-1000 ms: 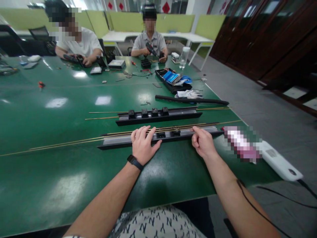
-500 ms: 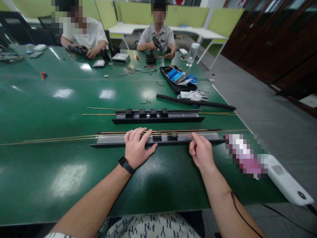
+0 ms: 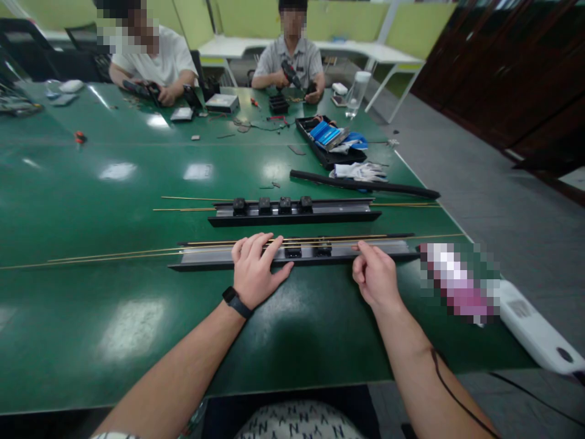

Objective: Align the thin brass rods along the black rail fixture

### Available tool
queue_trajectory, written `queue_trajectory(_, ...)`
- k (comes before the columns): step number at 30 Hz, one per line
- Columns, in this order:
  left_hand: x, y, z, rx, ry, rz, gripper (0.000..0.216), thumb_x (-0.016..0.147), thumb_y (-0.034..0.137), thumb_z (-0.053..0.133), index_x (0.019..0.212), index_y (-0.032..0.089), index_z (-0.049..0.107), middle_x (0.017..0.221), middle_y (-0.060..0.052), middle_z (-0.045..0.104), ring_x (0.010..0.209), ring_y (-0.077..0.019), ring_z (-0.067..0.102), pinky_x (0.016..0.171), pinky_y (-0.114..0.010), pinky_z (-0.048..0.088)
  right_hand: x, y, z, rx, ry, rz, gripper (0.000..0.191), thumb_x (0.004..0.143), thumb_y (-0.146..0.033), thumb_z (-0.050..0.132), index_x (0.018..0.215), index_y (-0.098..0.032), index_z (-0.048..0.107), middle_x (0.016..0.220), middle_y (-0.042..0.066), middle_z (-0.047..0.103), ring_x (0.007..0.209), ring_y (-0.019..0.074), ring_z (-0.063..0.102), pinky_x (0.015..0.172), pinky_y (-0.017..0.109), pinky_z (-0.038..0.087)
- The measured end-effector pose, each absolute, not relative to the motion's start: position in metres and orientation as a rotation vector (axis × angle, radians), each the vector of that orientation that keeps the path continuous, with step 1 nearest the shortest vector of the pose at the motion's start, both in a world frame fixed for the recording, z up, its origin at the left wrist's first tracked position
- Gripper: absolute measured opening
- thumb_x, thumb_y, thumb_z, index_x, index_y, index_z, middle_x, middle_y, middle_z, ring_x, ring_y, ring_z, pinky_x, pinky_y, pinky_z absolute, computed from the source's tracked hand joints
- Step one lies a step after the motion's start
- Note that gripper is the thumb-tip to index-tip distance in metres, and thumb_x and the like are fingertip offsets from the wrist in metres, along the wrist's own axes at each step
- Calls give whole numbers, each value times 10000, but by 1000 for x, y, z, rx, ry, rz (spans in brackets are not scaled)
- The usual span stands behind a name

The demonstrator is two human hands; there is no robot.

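Note:
Nearest to me lies a long black-edged metal channel (image 3: 214, 253) with a pale inside, and thin brass-coloured rods (image 3: 150, 251) run along it and out past its ends. Two small black blocks (image 3: 323, 246) sit in it between my hands; my fingers may hide others. Across the channel and rods rests my left hand (image 3: 258, 268), fingers spread. Curled with thumb and index finger together, my right hand (image 3: 375, 274) pinches the end of a thin rod over the right part of the channel. Its remaining fingers are folded in.
Beyond lies a second channel (image 3: 295, 218) with several black blocks and rods. Further back are a black strip (image 3: 365, 185), white gloves (image 3: 359, 172) and a black tray (image 3: 320, 152) with blue items. A white power strip (image 3: 525, 320) lies right. Two people work across the table, one holding a drill (image 3: 291, 74).
The view has shifted slightly, so things sit a little differently in it. Both hands keep the same pose on the channel and rods.

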State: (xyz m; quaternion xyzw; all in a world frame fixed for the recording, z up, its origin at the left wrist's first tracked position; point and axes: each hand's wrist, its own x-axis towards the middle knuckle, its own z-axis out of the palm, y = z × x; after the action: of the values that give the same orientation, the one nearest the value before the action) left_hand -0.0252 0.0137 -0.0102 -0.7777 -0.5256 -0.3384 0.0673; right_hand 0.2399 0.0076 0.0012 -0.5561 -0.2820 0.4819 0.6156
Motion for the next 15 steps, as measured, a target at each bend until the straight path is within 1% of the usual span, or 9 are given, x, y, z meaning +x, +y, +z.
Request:
queue_trajectory(9, -26, 14, -13, -2344, -1574, -1043, 496, 881, 482, 700, 1321, 261, 648, 1332, -114, 669, 1281, -311, 571, 1145, -505, 298, 242, 10, 2, -1231, -673, 1115, 265, 810, -390, 784, 851, -153, 673, 414, -44, 517, 283, 62, 334, 294, 172, 219)
queue_trajectory(15, -25, 15, -12, -2333, -1549, -1050, 489, 888, 496, 684, 1312, 254, 648, 1317, -107, 670, 1262, -303, 577, 1138, -497, 304, 243, 10, -2, -1223, -680, 1110, 275, 810, -399, 785, 850, -150, 674, 415, -43, 524, 281, 61, 335, 296, 173, 216)
